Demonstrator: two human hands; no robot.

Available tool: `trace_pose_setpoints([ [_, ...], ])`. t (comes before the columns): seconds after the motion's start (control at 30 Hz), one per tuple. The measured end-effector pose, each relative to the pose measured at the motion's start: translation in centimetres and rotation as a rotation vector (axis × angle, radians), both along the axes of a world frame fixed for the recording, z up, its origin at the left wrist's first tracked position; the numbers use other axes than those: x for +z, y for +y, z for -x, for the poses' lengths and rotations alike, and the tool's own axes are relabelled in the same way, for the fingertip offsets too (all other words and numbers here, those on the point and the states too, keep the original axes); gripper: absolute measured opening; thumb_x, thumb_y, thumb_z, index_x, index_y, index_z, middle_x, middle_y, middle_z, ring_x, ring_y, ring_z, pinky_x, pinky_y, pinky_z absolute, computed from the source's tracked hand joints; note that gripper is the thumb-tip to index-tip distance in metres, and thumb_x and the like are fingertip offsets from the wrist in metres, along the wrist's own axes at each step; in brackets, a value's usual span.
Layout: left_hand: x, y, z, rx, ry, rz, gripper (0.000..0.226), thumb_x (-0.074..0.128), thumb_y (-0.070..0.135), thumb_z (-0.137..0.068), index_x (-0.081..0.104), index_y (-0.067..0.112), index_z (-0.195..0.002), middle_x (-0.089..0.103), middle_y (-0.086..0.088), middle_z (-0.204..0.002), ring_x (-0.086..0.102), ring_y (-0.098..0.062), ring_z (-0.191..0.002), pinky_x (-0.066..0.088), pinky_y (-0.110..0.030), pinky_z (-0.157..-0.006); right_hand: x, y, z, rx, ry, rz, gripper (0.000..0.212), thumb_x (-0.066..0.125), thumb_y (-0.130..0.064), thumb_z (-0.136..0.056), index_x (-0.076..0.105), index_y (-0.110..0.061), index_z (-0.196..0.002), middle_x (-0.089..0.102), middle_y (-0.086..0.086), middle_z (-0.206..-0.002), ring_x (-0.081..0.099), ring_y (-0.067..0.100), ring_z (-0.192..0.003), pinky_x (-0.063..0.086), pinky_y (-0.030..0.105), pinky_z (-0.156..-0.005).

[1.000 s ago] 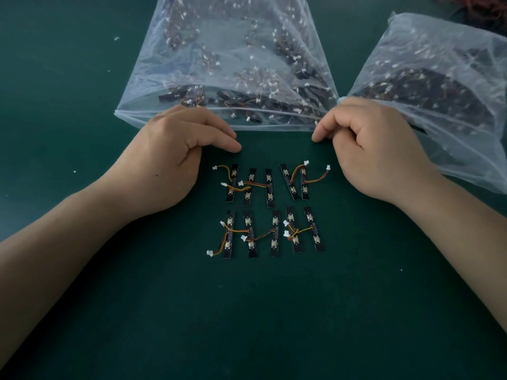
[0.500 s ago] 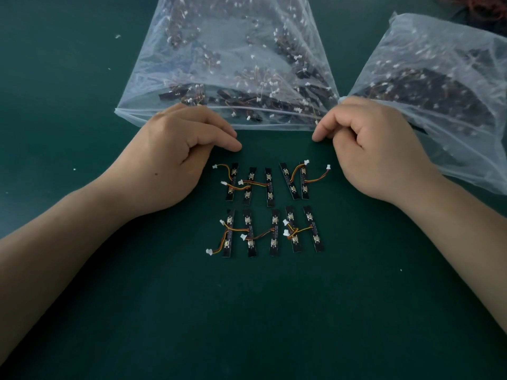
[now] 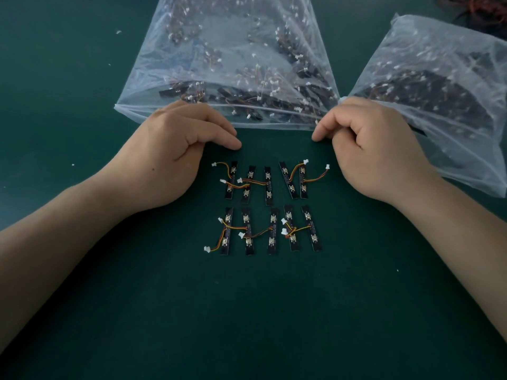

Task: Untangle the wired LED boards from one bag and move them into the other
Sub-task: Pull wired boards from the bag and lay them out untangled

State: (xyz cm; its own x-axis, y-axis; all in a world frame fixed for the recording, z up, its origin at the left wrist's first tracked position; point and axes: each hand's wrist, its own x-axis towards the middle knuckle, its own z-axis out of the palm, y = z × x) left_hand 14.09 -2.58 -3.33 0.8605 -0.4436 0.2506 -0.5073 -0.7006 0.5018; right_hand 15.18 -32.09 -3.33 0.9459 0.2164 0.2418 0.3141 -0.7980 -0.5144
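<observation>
Ten wired LED boards (image 3: pixel 267 185) lie on the table (image 3: pixel 247 311) in two rows of five, out of both bags. They sit between your hands and a bit nearer your body than your fingertips.

Each board's long axis runs near-to-far. The wires run sideways across neighbours.

Your left hand (image 3: pixel 175 154) rests loosely curled with the index finger lying out. Its tip is just beside the top-left board's wire. Nothing is visible in that hand.

Your right hand (image 3: pixel 375 152) is curled tighter, and the white plug (image 3: pixel 327 167) of the top-right board is just beside it. The thumb is hidden, so you can't tell whether it pinches the bag lip or holds nothing.

Both hands look about equally near the top row. The bottom row needs a pull back toward you.

The centre bag (image 3: pixel 274 126) has its mouth facing you, just beyond your knuckles. The left knuckles overlap the lip. The right bag (image 3: pixel 466 174) lies beyond your right hand, its corner meeting the centre bag's there.

Hard to make out:
- Both bags hold dark boards and white plugs, so the source bag can't be told from the destination bag.
- The fourth and fifth boards in the bottom row share a wire crossing (image 3: pixel 292 230) that looks knotted, though it may only be an overlap.
- In the top row, wires lie over the first three boards.
- A wire pile (image 3: pixel 472 6) at the far right is cut off by the frame.
- The opening of the right bag isn't visible.
</observation>
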Motion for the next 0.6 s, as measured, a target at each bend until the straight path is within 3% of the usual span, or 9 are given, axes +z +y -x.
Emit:
trace_pose_setpoints([
  [0.2,0.18,-0.17,0.19,0.017,0.011,0.014,0.034,0.058,-0.001,-0.100,0.081,0.023,-0.111,0.069,0.010,-0.119,0.061,-0.014,-0.114,0.042,-0.030,-0.108,-0.05,0.04,0.01,0.004,0.002,0.001,0.044,0.045,0.002,-0.093,0.071,-0.034,-0.087,0.064,-0.013,-0.094,0.063,0.016,-0.087,0.055,0.043,-0.077],
  [0.6,0.06,-0.11,0.00,0.012,0.003,0.007,0.042,0.055,-0.010,-0.098,0.081,0.021,-0.111,0.069,0.009,-0.120,0.060,-0.014,-0.116,0.040,-0.024,-0.109,-0.01,-0.06,-0.01,0.016,-0.001,0.003,0.048,0.044,0.005,-0.092,0.070,-0.036,-0.087,0.064,-0.011,-0.095,0.063,0.014,-0.091,0.055,0.044,-0.079],
])
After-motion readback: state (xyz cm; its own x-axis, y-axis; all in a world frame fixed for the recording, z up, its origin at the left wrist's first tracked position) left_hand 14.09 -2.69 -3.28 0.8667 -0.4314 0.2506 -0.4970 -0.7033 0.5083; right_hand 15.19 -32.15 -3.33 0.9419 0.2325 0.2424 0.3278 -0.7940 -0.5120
